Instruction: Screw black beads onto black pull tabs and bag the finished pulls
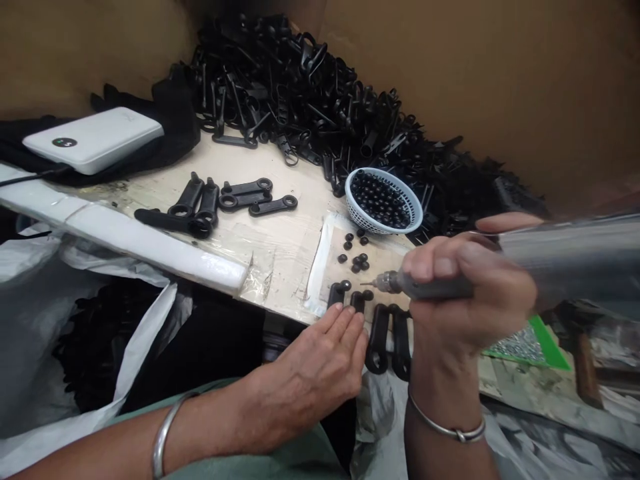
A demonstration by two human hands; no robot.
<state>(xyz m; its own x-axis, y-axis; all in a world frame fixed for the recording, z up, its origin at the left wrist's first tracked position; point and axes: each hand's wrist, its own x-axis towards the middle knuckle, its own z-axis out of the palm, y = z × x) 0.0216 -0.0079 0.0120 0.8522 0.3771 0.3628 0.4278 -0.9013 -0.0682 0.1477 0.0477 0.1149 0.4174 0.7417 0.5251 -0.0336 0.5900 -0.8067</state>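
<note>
My right hand [470,293] is closed around a grey power screwdriver [435,285], its bit pointing left just above a row of black plastic link parts [385,333] at the table's near edge. My left hand [325,360] lies flat with fingers stretched out, its fingertips resting on the leftmost parts of that row [340,292]. A few small black caps [357,260] lie loose on the table just beyond the bit. A white mesh basket [360,217] filled with black caps stands behind them.
A large heap of black plastic parts [320,93] fills the back of the table against cardboard walls. Several link parts [220,200] lie at centre left. A white power bank [95,139] rests on black cloth. A green tray of screws [535,343] sits at the right.
</note>
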